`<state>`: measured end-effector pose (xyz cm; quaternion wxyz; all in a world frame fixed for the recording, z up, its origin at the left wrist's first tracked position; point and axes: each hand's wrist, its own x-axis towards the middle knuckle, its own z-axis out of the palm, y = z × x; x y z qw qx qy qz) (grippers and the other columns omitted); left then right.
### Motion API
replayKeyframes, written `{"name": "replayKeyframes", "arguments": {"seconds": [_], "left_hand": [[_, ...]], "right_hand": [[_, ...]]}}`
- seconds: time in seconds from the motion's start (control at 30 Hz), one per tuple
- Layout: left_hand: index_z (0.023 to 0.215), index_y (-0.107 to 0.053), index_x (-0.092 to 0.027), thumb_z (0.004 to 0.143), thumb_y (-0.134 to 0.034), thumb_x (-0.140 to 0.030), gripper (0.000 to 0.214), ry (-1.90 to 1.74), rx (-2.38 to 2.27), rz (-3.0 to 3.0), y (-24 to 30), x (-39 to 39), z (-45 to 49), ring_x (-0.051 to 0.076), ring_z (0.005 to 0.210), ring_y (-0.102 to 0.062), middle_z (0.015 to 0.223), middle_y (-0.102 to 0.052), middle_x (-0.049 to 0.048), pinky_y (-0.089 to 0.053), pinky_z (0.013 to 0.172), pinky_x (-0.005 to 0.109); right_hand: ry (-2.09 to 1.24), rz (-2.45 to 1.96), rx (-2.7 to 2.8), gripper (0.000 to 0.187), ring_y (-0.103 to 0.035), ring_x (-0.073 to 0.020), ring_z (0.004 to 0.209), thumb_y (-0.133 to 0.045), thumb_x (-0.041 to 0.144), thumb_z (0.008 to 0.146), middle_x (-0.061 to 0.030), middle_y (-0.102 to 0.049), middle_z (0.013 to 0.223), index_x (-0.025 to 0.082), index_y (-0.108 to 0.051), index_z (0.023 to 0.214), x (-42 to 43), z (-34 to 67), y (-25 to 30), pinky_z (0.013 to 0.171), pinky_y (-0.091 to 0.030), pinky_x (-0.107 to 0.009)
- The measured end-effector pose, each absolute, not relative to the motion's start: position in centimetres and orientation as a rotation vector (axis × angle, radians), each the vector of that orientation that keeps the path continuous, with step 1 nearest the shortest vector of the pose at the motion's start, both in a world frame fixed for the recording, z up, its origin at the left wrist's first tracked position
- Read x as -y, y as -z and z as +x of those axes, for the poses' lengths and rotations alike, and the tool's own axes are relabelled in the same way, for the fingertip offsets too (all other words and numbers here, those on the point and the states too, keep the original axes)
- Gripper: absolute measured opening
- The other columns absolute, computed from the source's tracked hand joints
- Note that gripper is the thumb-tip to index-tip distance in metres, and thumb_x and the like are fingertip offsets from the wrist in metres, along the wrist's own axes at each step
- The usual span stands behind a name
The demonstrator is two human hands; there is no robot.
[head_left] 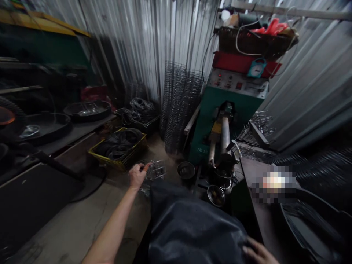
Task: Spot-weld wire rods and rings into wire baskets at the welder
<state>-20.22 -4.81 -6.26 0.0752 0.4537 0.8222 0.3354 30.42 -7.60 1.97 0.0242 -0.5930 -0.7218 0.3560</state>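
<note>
My left hand (137, 175) reaches down and forward toward the floor, fingers pinched on a small wire frame piece (154, 171) that lies among other bent wire parts. My right hand (258, 253) rests at the lower right on a dark apron or cloth (189, 227) covering my lap, its fingers lying flat and holding nothing. A yellow crate (96, 153) full of dark wire rings stands just left of my left hand.
A green welding machine (214, 110) with a control panel stands ahead. Small metal bowls (186, 170) sit at its base. A roll of wire mesh (180, 106) leans on the corrugated wall. Dark round trays (88, 110) line a bench at left. A black tub (313, 227) sits right.
</note>
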Motion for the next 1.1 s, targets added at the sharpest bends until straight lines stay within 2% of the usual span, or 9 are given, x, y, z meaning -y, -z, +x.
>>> {"name": "replayKeyframes", "arguments": {"seconds": [0.1,0.3,0.37,0.47,0.57,0.7,0.8,0.93,1.1], "left_hand": [[0.067,-0.055,-0.021,0.072,-0.050,-0.056,0.036,-1.202,-2.193,1.556,1.4,6.2,-19.8,0.019,0.074,-0.054,0.071,-0.057,0.0034,-0.044,0.076,0.031],[0.057,-0.048,-0.021,0.057,-0.062,-0.064,0.045,-1.854,-1.206,1.168,-6.0,5.9,-13.3,0.013,0.060,-0.045,0.059,-0.042,-0.0035,-0.045,0.081,0.038],[0.056,-0.047,-0.021,0.054,-0.064,-0.065,0.047,-1.793,-1.075,1.034,-6.6,5.0,-11.4,0.012,0.058,-0.043,0.058,-0.041,-0.0038,-0.047,0.074,0.037],[0.058,-0.051,-0.019,0.053,-0.065,-0.065,0.048,-1.467,-1.086,0.977,-5.5,3.5,-9.8,0.014,0.060,-0.048,0.059,-0.048,-0.0017,-0.047,0.068,0.036],[0.075,-0.060,-0.017,0.056,-0.061,-0.067,0.053,-1.279,-1.350,0.929,-3.0,3.0,-8.6,0.018,0.070,-0.055,0.072,-0.059,0.0031,-0.046,0.068,0.035],[0.098,-0.058,-0.018,0.067,-0.050,-0.063,0.055,-1.369,-1.565,0.922,-0.1,6.1,-6.0,0.019,0.082,-0.058,0.087,-0.062,0.0050,-0.046,0.075,0.035],[0.102,-0.054,-0.020,0.071,-0.049,-0.058,0.050,-1.282,-1.514,0.934,0.3,9.8,-3.4,0.022,0.091,-0.059,0.095,-0.063,0.0072,-0.048,0.075,0.037],[0.101,-0.052,-0.027,0.070,-0.057,-0.053,0.040,-1.112,-1.280,0.892,-2.1,12.7,-0.4,0.024,0.093,-0.060,0.103,-0.061,0.0054,-0.053,0.068,0.037],[0.116,-0.045,-0.035,0.055,-0.076,-0.035,0.068,-1.101,-1.374,0.987,-4.3,13.1,1.6,0.016,0.071,-0.062,0.090,-0.061,-0.0031,-0.053,0.057,0.028]], "right_hand": [[-1.020,-1.704,2.137,0.056,-0.056,-0.0286,0.106,-0.045,0.061,0.071,-0.0115,-0.064,0.106,0.022,-0.061,0.109,9.4,28.0,-3.0,0.091,-0.044,-0.042],[-0.877,-1.123,2.131,0.065,-0.042,-0.0248,0.121,-0.062,0.052,0.069,-0.0106,-0.046,0.130,0.021,-0.048,0.124,5.2,21.6,-8.3,0.103,-0.031,-0.040],[-1.009,-1.007,2.125,0.060,-0.048,-0.0224,0.113,-0.062,0.051,0.071,-0.0093,-0.053,0.122,0.020,-0.051,0.121,5.6,21.3,-8.9,0.097,-0.037,-0.036],[-1.322,-0.973,2.019,0.041,-0.059,-0.0151,0.080,-0.053,0.051,0.080,-0.0042,-0.063,0.084,0.015,-0.062,0.098,7.9,21.9,-7.9,0.074,-0.047,-0.028],[-1.491,-1.058,1.695,0.041,-0.052,-0.0095,0.055,-0.050,0.052,0.081,0.0009,-0.056,0.061,0.014,-0.063,0.085,10.3,22.5,-5.5,0.055,-0.043,-0.021],[-1.450,-1.212,1.408,0.042,-0.047,-0.0080,0.048,-0.049,0.054,0.080,0.0024,-0.052,0.055,0.013,-0.062,0.082,12.0,22.5,-2.8,0.048,-0.040,-0.020],[-1.301,-1.252,1.398,0.041,-0.051,-0.0098,0.054,-0.046,0.053,0.083,0.0011,-0.056,0.060,0.015,-0.062,0.083,12.9,21.8,-1.8,0.053,-0.043,-0.021],[-1.090,-1.176,1.611,0.035,-0.059,-0.0122,0.079,-0.042,0.044,0.088,-0.0017,-0.065,0.086,0.017,-0.064,0.091,14.2,19.8,-1.0,0.074,-0.045,-0.023],[-1.099,-1.114,1.974,0.031,-0.060,-0.0116,0.095,-0.049,0.031,0.087,-0.0047,-0.064,0.108,0.016,-0.058,0.113,15.2,20.4,1.1,0.083,-0.043,-0.018]]}}
